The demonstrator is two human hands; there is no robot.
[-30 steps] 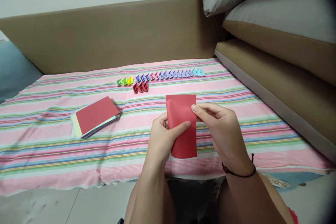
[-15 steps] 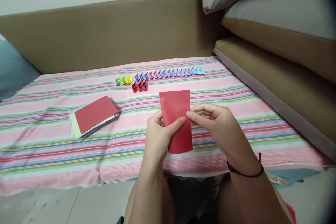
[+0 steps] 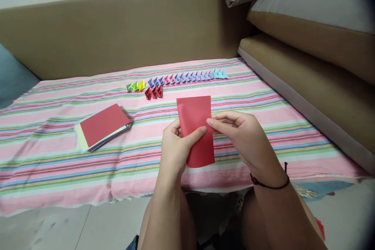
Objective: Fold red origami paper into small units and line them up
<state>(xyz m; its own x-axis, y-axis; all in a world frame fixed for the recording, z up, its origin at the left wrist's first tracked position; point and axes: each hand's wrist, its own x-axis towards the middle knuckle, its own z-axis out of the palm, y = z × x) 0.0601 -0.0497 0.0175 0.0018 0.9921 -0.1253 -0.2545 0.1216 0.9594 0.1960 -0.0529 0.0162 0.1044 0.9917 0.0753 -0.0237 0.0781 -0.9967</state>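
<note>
A red sheet of paper (image 3: 195, 113), bent over along its left side, is held up in front of me above the striped cloth. My left hand (image 3: 175, 140) grips it from the left, thumb across the front and fingers behind. At the right edge, my right hand (image 3: 234, 127) pinches the paper between thumb and fingers. Beyond it lie several small folded paper boats: dark red ones (image 3: 154, 93), a yellow one (image 3: 141, 85), green ones (image 3: 132, 86), and a long row of purple, pink and light blue ones (image 3: 187, 77).
A stack of coloured paper (image 3: 104, 125) with red on top lies to the left on the striped cloth (image 3: 73, 175). Behind stands a brown backrest (image 3: 131, 31). Large cushions (image 3: 310, 66) are piled on the right, and a blue cushion (image 3: 13, 78) leans at far left.
The view has tilted slightly, so everything sits a little higher in the picture. Both hands keep the same hold on the red paper.
</note>
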